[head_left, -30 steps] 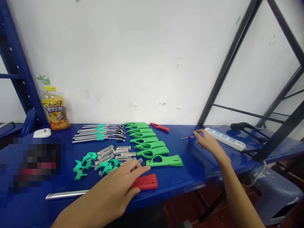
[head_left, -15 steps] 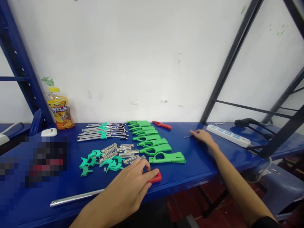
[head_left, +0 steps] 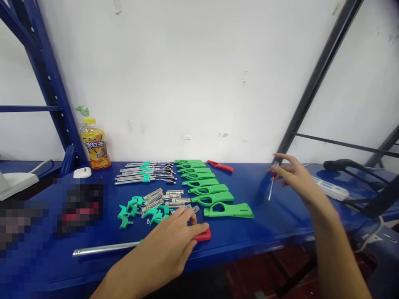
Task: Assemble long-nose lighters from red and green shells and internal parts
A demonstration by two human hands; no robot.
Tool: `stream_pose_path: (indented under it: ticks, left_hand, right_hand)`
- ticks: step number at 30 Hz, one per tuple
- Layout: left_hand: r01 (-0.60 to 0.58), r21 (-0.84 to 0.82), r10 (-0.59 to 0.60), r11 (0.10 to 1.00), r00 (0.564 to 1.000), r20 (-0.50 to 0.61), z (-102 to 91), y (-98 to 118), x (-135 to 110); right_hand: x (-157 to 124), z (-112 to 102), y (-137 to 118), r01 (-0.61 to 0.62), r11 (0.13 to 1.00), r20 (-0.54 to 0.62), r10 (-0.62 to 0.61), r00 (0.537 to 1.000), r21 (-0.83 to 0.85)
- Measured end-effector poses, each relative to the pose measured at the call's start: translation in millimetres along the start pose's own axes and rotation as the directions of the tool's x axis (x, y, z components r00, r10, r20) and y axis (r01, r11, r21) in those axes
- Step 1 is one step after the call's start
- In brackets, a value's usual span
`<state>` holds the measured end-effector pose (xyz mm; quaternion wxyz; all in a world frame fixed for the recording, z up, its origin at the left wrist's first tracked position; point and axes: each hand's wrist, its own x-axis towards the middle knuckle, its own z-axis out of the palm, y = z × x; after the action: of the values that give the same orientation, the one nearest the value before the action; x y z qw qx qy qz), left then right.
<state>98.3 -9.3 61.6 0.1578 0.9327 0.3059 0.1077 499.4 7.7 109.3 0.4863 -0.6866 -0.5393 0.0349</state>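
Observation:
My left hand (head_left: 170,245) is closed over a red-handled long-neck lighter (head_left: 204,235) lying near the table's front edge. The lighter's silver tube (head_left: 106,248) sticks out to the left from beneath my wrist. On the right, my right hand (head_left: 289,172) grips a screwdriver (head_left: 271,189) by its handle, mostly covered by the fingers, with the thin shaft pointing down. Between the hands, a column of green lighter handle shells (head_left: 230,210) lies on the table. Clear fuel tanks (head_left: 173,199) and teal triggers (head_left: 156,214) are heaped just beyond my left hand.
Silver lighter tubes with wires (head_left: 134,178) lie in a row at the back. A red shell (head_left: 220,166) rests near the wall. A drink bottle (head_left: 95,145) and a white case (head_left: 82,172) stand left. A power strip (head_left: 332,189) lies right, near the dark frame post (head_left: 307,104).
My right hand has lifted the screwdriver off the table and turned its shaft from pointing left to pointing down. My left hand stays on the red lighter. The view has shifted slightly.

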Motion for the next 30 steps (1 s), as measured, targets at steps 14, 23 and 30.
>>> stream_pose_path:
  ticks: [14, 23, 30]
  left_hand:
    - [0.052, -0.02, -0.052, 0.998, 0.999, 0.009, -4.9, -20, -4]
    - [0.059, -0.024, -0.058, 0.998, 0.998, 0.022, -9.4, -15, -1]
    - [0.04, -0.031, -0.041, 0.999, 0.999, -0.008, -6.4, -18, -4]
  right_hand:
    - [-90, 36, -115, 0.279, 0.869, 0.469, -0.462, 0.753, 0.408]
    - [-83, 84, -122, 0.227, 0.846, 0.528, -0.488, 0.695, 0.483]
    - [-84, 82, -123, 0.223, 0.84, 0.477, -0.477, 0.739, 0.495]
